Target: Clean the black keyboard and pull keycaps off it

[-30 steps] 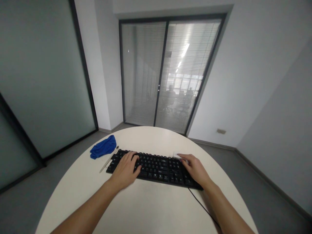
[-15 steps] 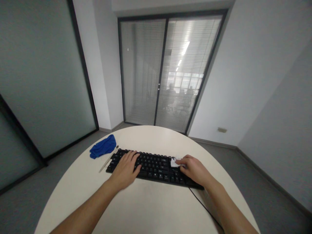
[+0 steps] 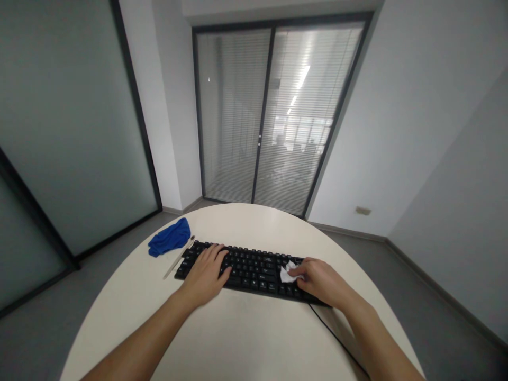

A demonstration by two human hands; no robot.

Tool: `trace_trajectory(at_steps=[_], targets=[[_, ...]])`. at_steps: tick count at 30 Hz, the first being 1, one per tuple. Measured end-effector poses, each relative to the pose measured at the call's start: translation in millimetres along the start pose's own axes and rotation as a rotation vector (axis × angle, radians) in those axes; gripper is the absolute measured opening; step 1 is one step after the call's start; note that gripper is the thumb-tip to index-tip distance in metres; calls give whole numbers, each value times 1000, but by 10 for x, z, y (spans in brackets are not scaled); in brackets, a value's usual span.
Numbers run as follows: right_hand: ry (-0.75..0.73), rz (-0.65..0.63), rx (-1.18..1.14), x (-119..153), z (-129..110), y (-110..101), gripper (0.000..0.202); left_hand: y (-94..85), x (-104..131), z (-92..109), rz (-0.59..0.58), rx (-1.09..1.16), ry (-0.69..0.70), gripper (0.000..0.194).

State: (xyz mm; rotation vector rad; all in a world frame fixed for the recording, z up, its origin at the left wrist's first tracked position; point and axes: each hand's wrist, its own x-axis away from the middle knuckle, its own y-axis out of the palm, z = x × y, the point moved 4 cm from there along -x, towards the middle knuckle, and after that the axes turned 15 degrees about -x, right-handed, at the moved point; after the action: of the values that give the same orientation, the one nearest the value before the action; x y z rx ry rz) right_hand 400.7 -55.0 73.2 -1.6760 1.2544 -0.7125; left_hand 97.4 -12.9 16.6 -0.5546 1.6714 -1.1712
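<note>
A black keyboard (image 3: pixel 248 270) lies across the table, its cable running off toward the lower right. Over its left end rests my left hand (image 3: pixel 206 272), palm down with the fingers stretched out and the thumb apart. My right hand (image 3: pixel 323 280) pinches a crumpled white tissue (image 3: pixel 289 273) against the keys at the right part of the keyboard. Its palm hides some keys at that end. Left of the keyboard lies a thin light-coloured stick (image 3: pixel 177 260) with a dark tip, possibly a brush. Beyond the stick is a bunched blue cloth (image 3: pixel 170 238).
The round cream table (image 3: pixel 238 338) has a curved edge at the far side and both flanks. The black cable (image 3: pixel 337 338) crosses its right front, close to my right forearm. Past the table stand a glass door with blinds (image 3: pixel 293 174) and a frosted glass panel (image 3: pixel 79 132).
My right hand has shifted slightly toward me with the tissue, sliding over the keys. My left hand keeps its place on the keyboard.
</note>
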Motion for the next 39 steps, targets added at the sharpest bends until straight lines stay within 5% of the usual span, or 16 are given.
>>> trace_trajectory(at_steps=[8, 15, 39], targets=[[-48, 57, -73, 30, -56, -9, 39, 4, 8, 6, 15, -9, 9, 42], [-117, -62, -78, 57, -158, 33, 42, -25, 3, 26, 6, -48, 14, 42], [-167, -125, -146, 167, -398, -12, 36, -56, -12, 27, -3, -18, 16, 42]])
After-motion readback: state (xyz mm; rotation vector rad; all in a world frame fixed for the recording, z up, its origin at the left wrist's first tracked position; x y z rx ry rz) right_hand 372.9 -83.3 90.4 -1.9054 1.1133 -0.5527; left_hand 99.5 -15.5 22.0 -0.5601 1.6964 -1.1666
